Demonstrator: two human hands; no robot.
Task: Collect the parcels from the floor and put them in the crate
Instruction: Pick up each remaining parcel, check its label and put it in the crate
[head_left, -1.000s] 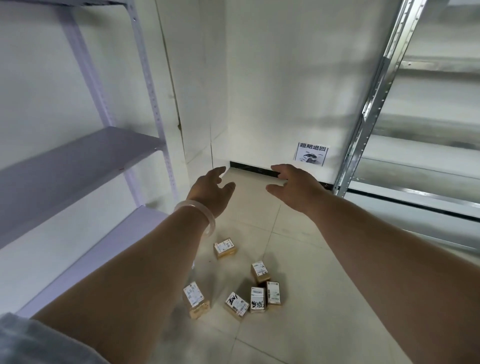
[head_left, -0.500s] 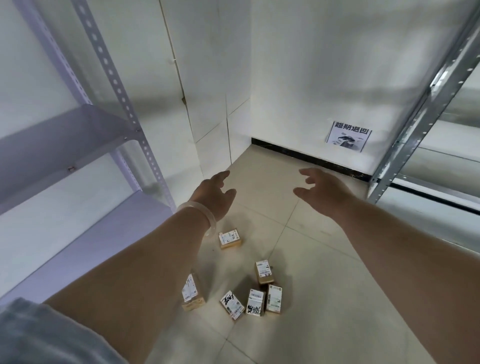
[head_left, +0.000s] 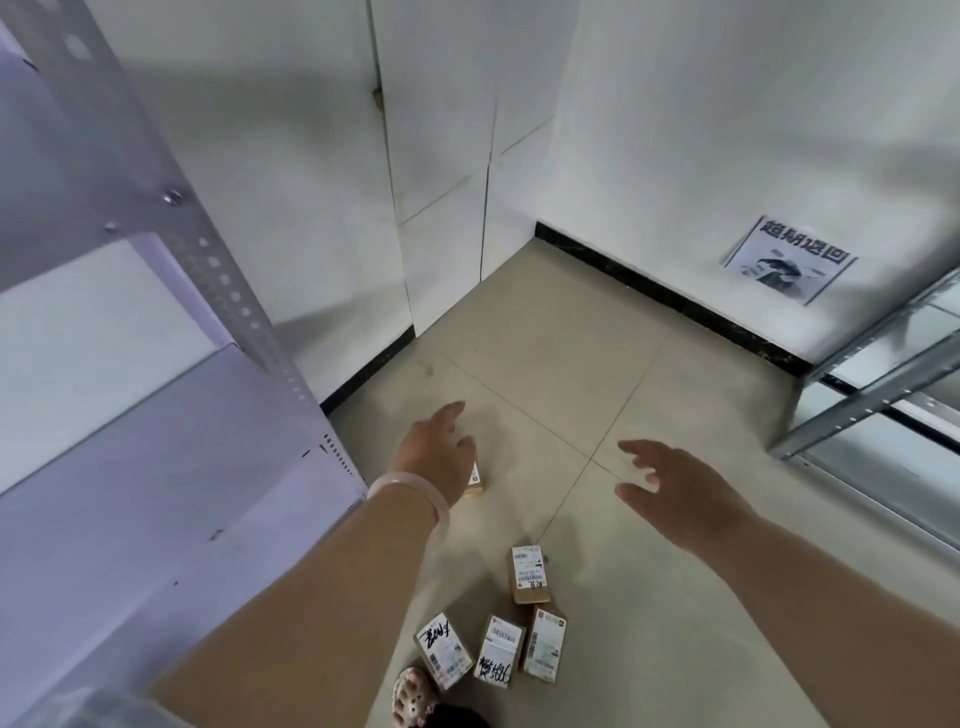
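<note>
Head view down onto a beige tiled floor (head_left: 571, 364) in a white-walled corner. Left hand (head_left: 434, 457) reaching forward, pale bracelet (head_left: 415, 493) at the wrist, fingers loosely spread and gripping nothing. Hides most of the far parcel (head_left: 475, 482), which lies on the floor behind it; cannot tell whether touching. Right hand (head_left: 680, 499) out over bare tile, fingers spread and slightly bent, likewise empty.

Nearer the body, more brown card boxes with white labels on the floor: a lone parcel (head_left: 527, 574) lying label up, and just below it a row of three parcels (head_left: 500, 652), the right two touching. Patterned slipper (head_left: 413, 696) just beside the leftmost of the three.

Close on the left, a pale metal shelf unit (head_left: 156, 467), its punched corner post (head_left: 208, 260) right beside the left forearm. On the right, well apart from the boxes, a grey metal rack (head_left: 872, 389). Black skirting (head_left: 665, 296) along the far wall, with a printed paper sign (head_left: 789, 260) stuck above it.
</note>
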